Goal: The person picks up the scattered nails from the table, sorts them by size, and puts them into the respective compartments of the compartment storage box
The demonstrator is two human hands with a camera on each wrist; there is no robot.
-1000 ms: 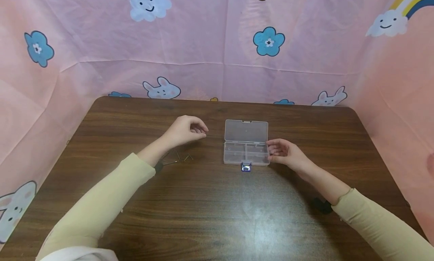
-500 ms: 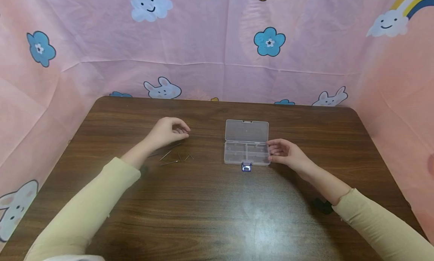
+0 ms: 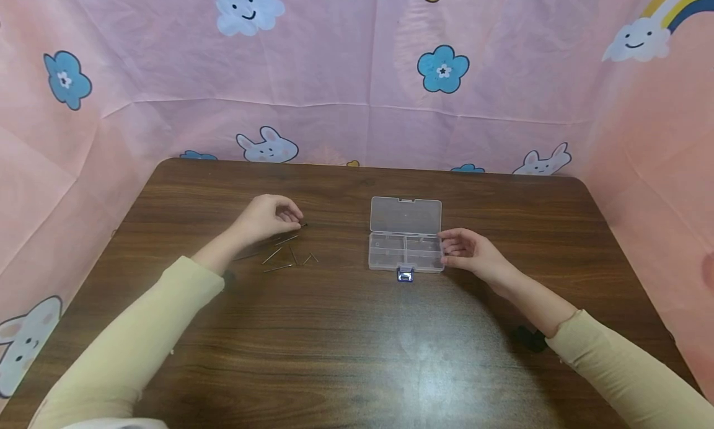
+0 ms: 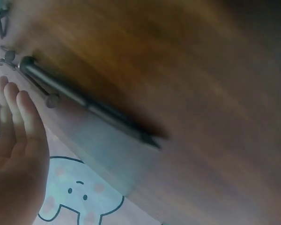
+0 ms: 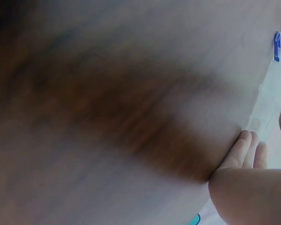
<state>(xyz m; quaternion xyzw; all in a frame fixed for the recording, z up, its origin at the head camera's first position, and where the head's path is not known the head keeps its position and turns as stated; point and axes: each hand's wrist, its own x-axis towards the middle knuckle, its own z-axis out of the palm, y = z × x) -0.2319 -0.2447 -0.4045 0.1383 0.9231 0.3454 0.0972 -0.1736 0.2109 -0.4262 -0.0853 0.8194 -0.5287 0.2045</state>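
1. Your left hand [image 3: 270, 218] was low over the brown worktop [image 3: 334, 354], its fingertips at a dark nail [image 3: 304, 224]; whether its grip pinched that nail could not be told.
2. More loose nails [image 3: 277, 268] lay scattered beside that hand, on its near side.
3. Your right hand [image 3: 480, 255] had a relaxed grip, fingers uncurled, touching the right side of a clear, divided box [image 3: 385, 268].
4. The box sat right of the nails, lid [image 3: 406, 216] folded back, blue clasp [image 3: 405, 274] towards you.

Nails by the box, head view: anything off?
Mildly untidy, nothing more: the nails lie loose at mixed angles on the table, left of the open box. The box sits flat, lid swung back, no visible break. Fine nail damage is too small to tell.
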